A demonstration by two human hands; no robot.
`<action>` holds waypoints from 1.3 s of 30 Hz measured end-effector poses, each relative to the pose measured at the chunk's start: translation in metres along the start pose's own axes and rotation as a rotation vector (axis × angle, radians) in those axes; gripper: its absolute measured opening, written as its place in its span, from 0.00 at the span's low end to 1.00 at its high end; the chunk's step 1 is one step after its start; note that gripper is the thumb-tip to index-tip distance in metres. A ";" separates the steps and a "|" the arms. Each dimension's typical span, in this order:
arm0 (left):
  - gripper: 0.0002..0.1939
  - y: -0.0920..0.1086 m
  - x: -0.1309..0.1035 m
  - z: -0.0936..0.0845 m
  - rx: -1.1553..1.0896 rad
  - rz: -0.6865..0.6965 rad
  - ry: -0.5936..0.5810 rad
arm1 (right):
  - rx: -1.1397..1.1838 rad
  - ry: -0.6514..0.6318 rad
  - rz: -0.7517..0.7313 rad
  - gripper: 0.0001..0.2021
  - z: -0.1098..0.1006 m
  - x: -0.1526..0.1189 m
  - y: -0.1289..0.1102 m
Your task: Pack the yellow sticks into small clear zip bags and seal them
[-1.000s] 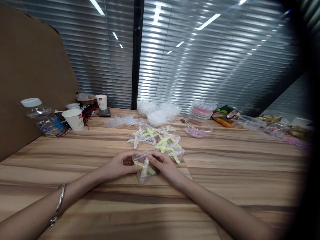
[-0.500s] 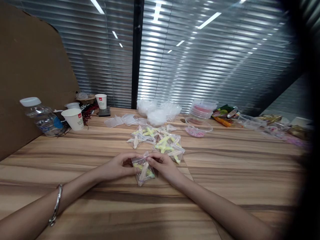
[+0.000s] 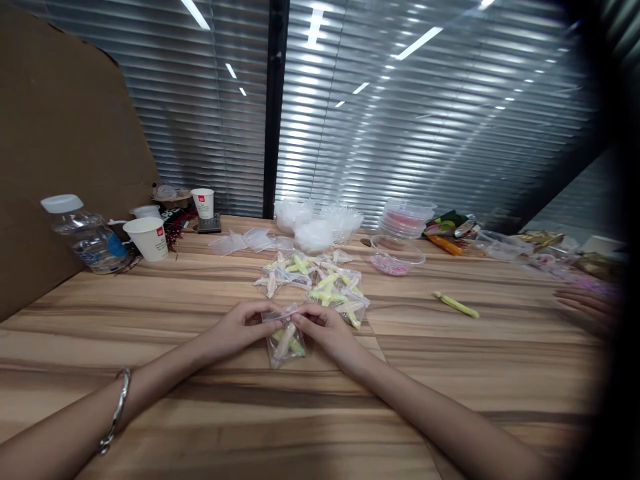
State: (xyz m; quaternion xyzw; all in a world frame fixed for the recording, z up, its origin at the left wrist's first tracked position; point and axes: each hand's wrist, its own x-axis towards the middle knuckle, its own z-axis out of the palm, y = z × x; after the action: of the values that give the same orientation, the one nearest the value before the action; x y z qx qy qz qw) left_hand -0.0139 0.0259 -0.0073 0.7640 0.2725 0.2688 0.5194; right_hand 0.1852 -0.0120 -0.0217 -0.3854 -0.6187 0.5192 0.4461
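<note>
Between my two hands is a small clear zip bag (image 3: 287,347) with yellow-green and pale stick-like pieces inside. My left hand (image 3: 250,327) pinches the left part of its top edge, thumb in front. With thumb and fingers, my right hand (image 3: 323,325) grips the top edge at the right. The lower part of the bag hangs toward me, just over the wooden table. Right behind my hands lies a pile of similar filled bags (image 3: 330,287), several with yellow and pale pieces showing through the plastic.
A yellow stick (image 3: 456,305) lies to the right, near another person's hand (image 3: 585,300) at the edge. Behind the pile are flat empty bags (image 3: 257,239), crumpled clear plastic (image 3: 315,230) and round containers (image 3: 406,217). Paper cups (image 3: 147,239) and a bottle (image 3: 85,233) stand left.
The yellow stick and the other person's hand have appeared at the right. My left thumb has moved up from the bag's side to its top edge.
</note>
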 end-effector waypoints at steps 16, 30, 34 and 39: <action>0.19 -0.003 -0.002 0.004 -0.146 -0.052 0.098 | -0.111 -0.004 0.000 0.13 -0.001 -0.002 -0.004; 0.19 -0.003 0.001 0.001 -0.233 -0.128 0.123 | -0.138 0.121 0.004 0.13 0.000 -0.002 -0.005; 0.19 -0.007 0.001 0.001 -0.218 -0.098 0.157 | -0.162 0.143 0.008 0.14 0.000 -0.001 -0.006; 0.19 -0.009 0.001 0.001 -0.202 -0.076 0.173 | -0.162 0.146 -0.012 0.13 0.000 -0.002 -0.005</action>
State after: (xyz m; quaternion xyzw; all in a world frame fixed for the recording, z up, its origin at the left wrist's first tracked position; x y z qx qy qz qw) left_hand -0.0136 0.0292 -0.0160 0.6710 0.3167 0.3396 0.5781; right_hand 0.1856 -0.0146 -0.0175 -0.4533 -0.6267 0.4354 0.4606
